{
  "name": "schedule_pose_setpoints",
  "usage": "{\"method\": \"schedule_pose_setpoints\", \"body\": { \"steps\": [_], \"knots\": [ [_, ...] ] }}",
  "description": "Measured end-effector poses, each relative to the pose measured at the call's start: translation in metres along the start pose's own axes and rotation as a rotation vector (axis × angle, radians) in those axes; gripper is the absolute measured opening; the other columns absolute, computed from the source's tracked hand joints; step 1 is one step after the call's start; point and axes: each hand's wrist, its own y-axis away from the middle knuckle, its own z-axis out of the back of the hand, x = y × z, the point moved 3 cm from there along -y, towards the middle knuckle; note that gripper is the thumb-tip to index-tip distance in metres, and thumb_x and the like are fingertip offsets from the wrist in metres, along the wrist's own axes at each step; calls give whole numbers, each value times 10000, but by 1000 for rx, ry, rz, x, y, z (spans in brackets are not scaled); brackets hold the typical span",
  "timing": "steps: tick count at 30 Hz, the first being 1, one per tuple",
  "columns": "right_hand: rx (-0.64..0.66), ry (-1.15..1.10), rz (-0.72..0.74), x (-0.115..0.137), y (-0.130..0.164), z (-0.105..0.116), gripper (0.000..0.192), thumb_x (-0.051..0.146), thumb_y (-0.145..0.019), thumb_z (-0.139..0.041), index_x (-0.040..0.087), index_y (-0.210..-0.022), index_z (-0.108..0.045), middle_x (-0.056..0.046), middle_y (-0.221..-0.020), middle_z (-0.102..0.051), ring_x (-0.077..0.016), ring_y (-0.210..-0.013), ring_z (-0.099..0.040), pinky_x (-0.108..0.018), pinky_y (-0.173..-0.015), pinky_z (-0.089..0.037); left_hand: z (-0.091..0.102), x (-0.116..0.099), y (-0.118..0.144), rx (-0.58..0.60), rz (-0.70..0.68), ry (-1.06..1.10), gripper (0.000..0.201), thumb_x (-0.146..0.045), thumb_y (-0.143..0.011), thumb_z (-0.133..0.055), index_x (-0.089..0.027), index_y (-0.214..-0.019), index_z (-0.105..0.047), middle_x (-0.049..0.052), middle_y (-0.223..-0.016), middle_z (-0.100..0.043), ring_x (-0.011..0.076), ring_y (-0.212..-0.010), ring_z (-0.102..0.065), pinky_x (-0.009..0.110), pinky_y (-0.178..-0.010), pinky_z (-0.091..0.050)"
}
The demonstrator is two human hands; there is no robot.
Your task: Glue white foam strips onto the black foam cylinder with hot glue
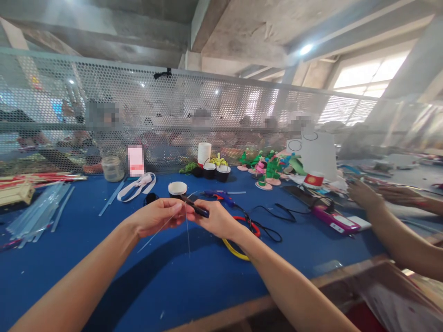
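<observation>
My left hand is closed, its thumb and fingers pinching a thin pale wire-like strand; thin ends hang below the fingers. My right hand is wrapped round a black-handled tool whose kind I cannot make out. The tool's front end meets the left fingertips, and the fingers hide part of the strand. Just behind the hands stands a white paper cup. Past the right hand lies a blue glue gun with a clear stick at its rear. A yellow ring and a red ring lie beside the right wrist.
Clear glue sticks and a glass jar are at left. At the back stand stacked white cups, small black-and-white buckets and green tree-shaped crafts. A purple power strip lies right, near another person's hand.
</observation>
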Motion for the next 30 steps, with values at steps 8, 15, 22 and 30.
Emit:
{"method": "schedule_pose_setpoints", "body": {
  "steps": [8, 15, 22, 30],
  "knots": [
    [-41, 181, -55, -3, 0, 1, 156, 267, -752, -498, 155, -727, -604, -4, -612, -586, -103, -551, -481, -203, -530, -355, -2, -19, 4, -274, -118, -665, 255, -378, -698, -543, -159, -570, -510, -29, -549, -487, 97, -546, -419, 226, -558, -313],
    [-69, 203, -105, -2, -1, 1, 171, 269, -758, -497, 149, -756, -619, 0, -594, -580, -102, -533, -464, -205, -511, -334, -9, -35, 14, -433, -142, -1023, 255, -370, -734, -494, -165, -596, -558, -3, -576, -515, 131, -591, -447, 255, -586, -332],
    [-20, 37, -8, -1, 0, 0, 176, 263, -754, -483, 136, -708, -596, 7, -610, -571, -86, -550, -462, -187, -528, -360, 4, -6, 4, -25, 28, -116, 293, -432, -652, -611, -151, -733, -592, 27, -695, -603, 102, -621, -487, 238, -622, -362],
    [-58, 290, -85, -1, -1, 3, 134, 243, -758, -510, 162, -755, -616, -29, -648, -623, -123, -563, -517, -222, -543, -358, -6, -24, 9, -468, -100, -915, 246, -379, -664, -574, -167, -549, -526, -19, -510, -509, 127, -529, -455, 249, -548, -325]
  ]
}}
